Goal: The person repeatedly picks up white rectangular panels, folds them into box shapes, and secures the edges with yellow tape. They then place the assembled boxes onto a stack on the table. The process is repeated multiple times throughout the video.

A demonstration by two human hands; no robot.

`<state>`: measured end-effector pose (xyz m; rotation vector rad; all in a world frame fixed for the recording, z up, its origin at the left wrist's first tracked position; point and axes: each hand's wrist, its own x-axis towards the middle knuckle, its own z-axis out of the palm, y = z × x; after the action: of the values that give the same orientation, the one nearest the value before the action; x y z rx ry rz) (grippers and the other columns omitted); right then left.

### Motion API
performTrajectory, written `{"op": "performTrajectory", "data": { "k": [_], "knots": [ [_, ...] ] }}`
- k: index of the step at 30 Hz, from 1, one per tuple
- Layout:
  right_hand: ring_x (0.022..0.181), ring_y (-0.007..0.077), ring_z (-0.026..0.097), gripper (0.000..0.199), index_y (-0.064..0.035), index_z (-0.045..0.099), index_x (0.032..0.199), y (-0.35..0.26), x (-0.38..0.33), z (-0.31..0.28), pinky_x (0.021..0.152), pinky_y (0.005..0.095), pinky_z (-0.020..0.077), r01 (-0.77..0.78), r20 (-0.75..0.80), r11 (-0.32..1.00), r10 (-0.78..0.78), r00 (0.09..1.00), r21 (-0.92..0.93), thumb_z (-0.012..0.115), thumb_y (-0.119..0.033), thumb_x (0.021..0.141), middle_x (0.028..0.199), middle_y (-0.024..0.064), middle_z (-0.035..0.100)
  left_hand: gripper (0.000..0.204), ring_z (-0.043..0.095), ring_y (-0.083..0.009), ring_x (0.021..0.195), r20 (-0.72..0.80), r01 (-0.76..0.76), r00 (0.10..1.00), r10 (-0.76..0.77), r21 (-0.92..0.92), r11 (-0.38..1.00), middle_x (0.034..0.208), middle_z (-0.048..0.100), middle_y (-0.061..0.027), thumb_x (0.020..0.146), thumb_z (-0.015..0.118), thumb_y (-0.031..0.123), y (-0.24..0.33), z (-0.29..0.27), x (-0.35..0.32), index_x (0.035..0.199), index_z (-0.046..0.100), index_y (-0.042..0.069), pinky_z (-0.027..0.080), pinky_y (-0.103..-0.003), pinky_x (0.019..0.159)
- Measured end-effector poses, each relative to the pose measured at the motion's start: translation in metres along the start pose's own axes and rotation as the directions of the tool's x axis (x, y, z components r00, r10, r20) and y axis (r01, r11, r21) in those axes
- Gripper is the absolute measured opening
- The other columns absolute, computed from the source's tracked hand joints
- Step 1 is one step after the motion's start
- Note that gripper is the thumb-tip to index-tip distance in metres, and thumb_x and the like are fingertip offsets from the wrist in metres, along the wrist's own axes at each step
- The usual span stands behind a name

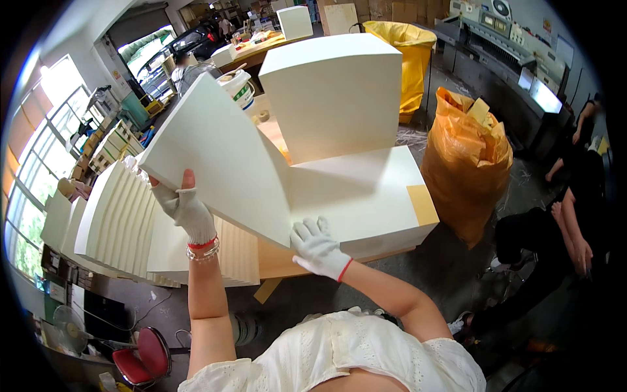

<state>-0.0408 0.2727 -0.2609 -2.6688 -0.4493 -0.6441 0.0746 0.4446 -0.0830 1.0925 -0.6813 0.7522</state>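
A thick white slab that looks like a stack of paper sheets (222, 150) is tilted up on its edge at the left. My left hand (186, 206), in a white glove with bare fingertips, grips its outer left edge. My gloved right hand (320, 248) lies with fingers stretched on the near edge of a flat white stack (359, 189), by the slab's lower corner. A tan piece of card (421, 205) lies at that stack's right end. Behind it a tall white block of stacked sheets (333, 104) stands upright.
Several fanned white stacks (117, 225) stand at left. Beyond the table are a white bucket (238, 88) and a yellow bag (411, 59). An orange sack (467, 163) stands at right, near a seated person (542, 242). A red chair (144, 356) is at lower left.
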Motion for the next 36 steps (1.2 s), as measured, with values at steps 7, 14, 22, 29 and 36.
{"op": "performTrajectory", "data": {
  "k": [7, 14, 22, 29, 36],
  "knots": [
    [0.118, 0.0314, 0.046, 0.065, -0.0023, 0.053, 0.115, -0.01, 0.0, 0.012, 0.097, 0.0617, 0.0316, -0.004, -0.003, 0.985, 0.003, 1.0, -0.173, 0.077, -0.031, 0.061, 0.123, 0.0131, 0.05, 0.055, 0.057, -0.0171, 0.104, -0.106, 0.099, 0.987, -0.122, -0.203, 0.974, 0.119, 0.057, -0.0063, 0.085, 0.065, -0.001, -0.058, -0.038, 0.033, 0.135, 0.044, 0.006, 0.05, -0.032, 0.089],
    [0.126, 0.0347, 0.043, 0.077, -0.0018, 0.045, 0.13, -0.019, 0.006, 0.009, 0.103, 0.06, 0.0302, -0.049, 0.153, 0.984, 0.076, 0.985, -0.173, 0.079, -0.037, 0.071, 0.133, 0.0168, 0.047, 0.061, 0.058, -0.0138, 0.097, -0.071, 0.067, 0.992, -0.1, -0.368, 0.927, 0.114, 0.059, -0.0058, 0.083, 0.068, -0.001, -0.033, -0.02, 0.095, 0.137, 0.042, 0.004, 0.05, -0.029, 0.084],
    [0.131, 0.0382, 0.043, 0.098, -0.0018, 0.008, 0.152, -0.077, 0.129, -0.011, 0.105, 0.043, 0.0404, 0.168, -0.592, 0.96, -0.002, 0.806, 0.226, 0.075, -0.008, 0.082, 0.145, 0.0284, 0.036, 0.071, 0.058, -0.0215, 0.101, -0.104, -0.492, 0.846, 0.523, 0.229, 0.84, 0.127, 0.057, -0.0144, 0.083, 0.067, -0.001, 0.086, 0.004, 0.051, 0.145, 0.034, 0.001, 0.047, -0.03, 0.087],
    [0.116, 0.0264, 0.052, 0.069, -0.0038, 0.026, 0.143, -0.095, 0.146, 0.023, 0.093, 0.035, 0.0469, 0.257, -0.459, 0.572, 0.242, 0.855, 0.779, 0.066, -0.006, 0.088, 0.131, 0.0152, 0.048, 0.054, 0.056, -0.0398, 0.117, 0.171, -0.634, 0.652, 0.738, 0.657, 0.408, 0.124, 0.057, -0.0259, 0.098, 0.045, 0.034, 0.054, 0.048, 0.1, 0.138, 0.04, -0.001, 0.021, -0.04, 0.116],
    [0.099, 0.0154, 0.057, 0.043, -0.003, 0.044, 0.13, -0.149, 0.187, 0.034, 0.081, 0.0281, 0.0495, -0.262, 0.256, -0.046, 0.425, 0.868, 0.964, 0.061, -0.007, 0.091, 0.11, 0.0078, 0.059, 0.046, 0.065, -0.0223, 0.105, 0.561, -0.118, 0.808, -0.181, 0.455, 0.883, 0.121, 0.065, -0.0103, 0.088, 0.068, 0.029, 0.011, -0.143, 0.112, 0.128, 0.057, 0.01, 0.052, -0.03, 0.088]
  ]
}}
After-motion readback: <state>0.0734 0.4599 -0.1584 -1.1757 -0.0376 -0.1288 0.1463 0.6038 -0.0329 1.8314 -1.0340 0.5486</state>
